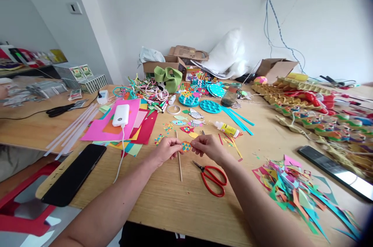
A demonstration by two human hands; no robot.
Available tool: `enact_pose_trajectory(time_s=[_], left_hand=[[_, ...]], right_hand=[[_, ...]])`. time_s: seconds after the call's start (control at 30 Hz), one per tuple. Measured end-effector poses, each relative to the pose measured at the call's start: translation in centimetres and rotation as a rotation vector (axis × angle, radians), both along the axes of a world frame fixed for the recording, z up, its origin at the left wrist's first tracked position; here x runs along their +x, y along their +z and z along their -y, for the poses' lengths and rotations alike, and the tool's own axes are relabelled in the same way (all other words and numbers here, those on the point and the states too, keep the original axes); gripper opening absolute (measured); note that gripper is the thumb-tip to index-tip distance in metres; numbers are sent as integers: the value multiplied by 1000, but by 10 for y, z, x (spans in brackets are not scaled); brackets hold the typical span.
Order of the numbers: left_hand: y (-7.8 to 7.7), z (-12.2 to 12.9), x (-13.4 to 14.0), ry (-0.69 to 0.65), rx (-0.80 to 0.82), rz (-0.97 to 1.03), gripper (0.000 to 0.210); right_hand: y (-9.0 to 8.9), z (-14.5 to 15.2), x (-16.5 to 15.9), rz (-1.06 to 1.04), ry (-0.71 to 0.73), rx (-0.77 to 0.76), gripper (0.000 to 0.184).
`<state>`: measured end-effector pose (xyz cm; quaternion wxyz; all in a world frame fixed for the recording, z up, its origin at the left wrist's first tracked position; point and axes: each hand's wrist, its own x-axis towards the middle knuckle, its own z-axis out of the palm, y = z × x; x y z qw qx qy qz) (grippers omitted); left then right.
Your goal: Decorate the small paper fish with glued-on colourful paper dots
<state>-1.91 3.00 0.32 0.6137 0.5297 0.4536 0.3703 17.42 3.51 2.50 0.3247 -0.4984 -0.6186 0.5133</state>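
Note:
Between my two hands is a small orange paper fish (186, 146) patterned with blue and yellow pieces. My left hand (167, 149) pinches its left end, and my right hand (208, 146) pinches its right end. Under the left fingers a thin wooden stick (180, 169) lies on the table. Red-handled scissors (214, 180) rest just right of the stick, blades toward my hands. Beyond my hands lie several paper fish, among them a red one (187, 129) and a striped pink one (196, 123). Tiny coloured paper bits (168, 127) lie to the left of these.
A yellow glue bottle (227, 129) lies right of the fish. Paper scraps (294, 185) and a phone (335, 171) are at the right. At the left are a black phone (74, 175), coloured sheets (96, 132) and a white power bank (121, 115) with a cable. Egg cartons (309, 95) stand far right.

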Motion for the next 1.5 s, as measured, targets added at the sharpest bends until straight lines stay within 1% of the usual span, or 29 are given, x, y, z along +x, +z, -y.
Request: enact_pose_trajectory(time_s=[0.07, 0.17, 0.4, 0.63, 0.87, 1.03, 1.1, 1.27, 1.33, 1.5], left_hand=[[0, 0, 0, -1, 1, 13, 27], [1, 0, 0, 11, 7, 24, 32], [0, -1, 0, 46, 41, -22, 29], [-6, -3, 0, 34, 63, -65, 31], [-9, -4, -1, 37, 95, -90, 30], [-12, -4, 0, 41, 77, -91, 33], [-13, -6, -1, 58, 72, -81, 36], [-15, -11, -4, 137, 71, -57, 42], [-16, -12, -5, 160, 70, -49, 44], [-17, -15, -5, 181, 69, -41, 48]], right_hand=[[-8, 1, -1, -55, -66, 23, 41], [-14, 4, -2, -113, -123, 46, 44], [-18, 6, -5, -157, -116, 21, 47], [-24, 5, -9, -114, -199, 35, 42], [-25, 2, -6, -128, -205, 28, 41], [-29, 0, -5, -111, -225, 23, 37], [-31, -1, -3, -114, -286, 44, 37], [-35, -10, 12, -145, -526, 88, 42], [-37, -15, 19, -154, -602, 93, 45], [-46, -23, 34, -208, -710, 131, 49]])
